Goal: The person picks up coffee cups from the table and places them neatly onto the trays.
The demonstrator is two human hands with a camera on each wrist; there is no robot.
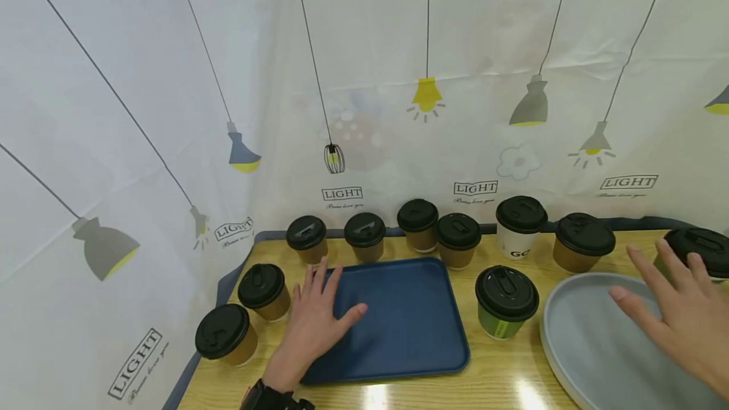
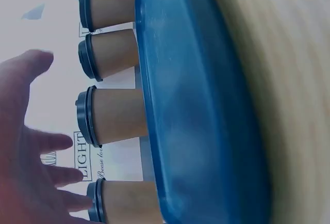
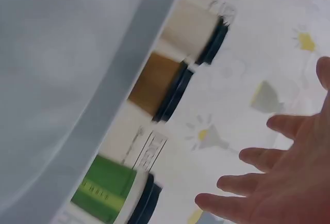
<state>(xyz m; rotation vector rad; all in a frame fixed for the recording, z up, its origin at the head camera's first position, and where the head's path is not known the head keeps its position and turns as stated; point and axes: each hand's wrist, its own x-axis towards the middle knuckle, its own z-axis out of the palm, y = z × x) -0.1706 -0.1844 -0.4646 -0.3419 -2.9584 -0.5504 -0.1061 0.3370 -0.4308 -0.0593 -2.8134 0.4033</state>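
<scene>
the left hand (image 1: 315, 321) is over the left edge of the blue tray (image 1: 404, 328), its fingers straight and spread, the thumb held out to the side, gripping nothing; whether it touches the rim i cannot tell. the blue tray lies flat on the wooden desk (image 1: 495, 362), roughly in the middle. a dark wristband (image 1: 274, 397) circles that wrist. the right hand (image 1: 683, 318) is over the round grey tray (image 1: 592, 340) at the right, fingers likewise spread and straight, holding nothing

every cup on the desk stands upright under a black lid. two brown cups stand left of the blue tray, a nearer cup (image 1: 228, 334) and a farther cup (image 1: 264, 290). along the back are a brown cup (image 1: 307, 239) just beyond the left fingertips, a second (image 1: 365, 236) next to it, then a close pair (image 1: 458, 239), a white cup (image 1: 515, 242) and another brown cup (image 1: 581, 245) behind the grey tray. a green cup (image 1: 501, 321) stands between the two trays, and a far-right green cup (image 1: 714, 248) is partly hidden by the right hand. behind it all hangs a pale cloth (image 1: 370, 49) printed with lamps and the word "light"
</scene>
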